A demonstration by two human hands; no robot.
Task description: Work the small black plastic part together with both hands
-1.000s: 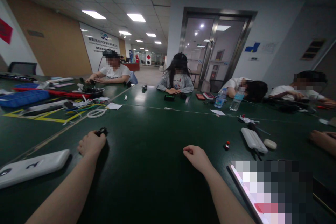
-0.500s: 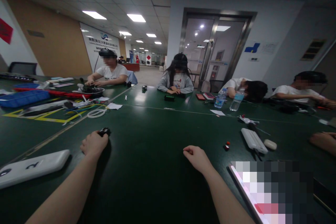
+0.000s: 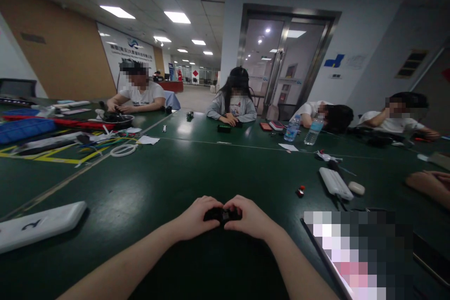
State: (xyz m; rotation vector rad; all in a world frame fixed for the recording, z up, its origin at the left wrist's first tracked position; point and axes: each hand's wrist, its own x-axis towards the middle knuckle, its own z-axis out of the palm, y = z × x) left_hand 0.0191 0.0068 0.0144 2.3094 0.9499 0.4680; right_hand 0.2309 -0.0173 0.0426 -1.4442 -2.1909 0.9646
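left hand and right hand mostly hide a small black object

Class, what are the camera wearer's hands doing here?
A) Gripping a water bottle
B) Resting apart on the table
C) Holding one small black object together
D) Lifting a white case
C: the left hand and right hand meet around one small black object.

Black plastic piece, dark green bench top (yellow tape lines), blue tray, white cable coil
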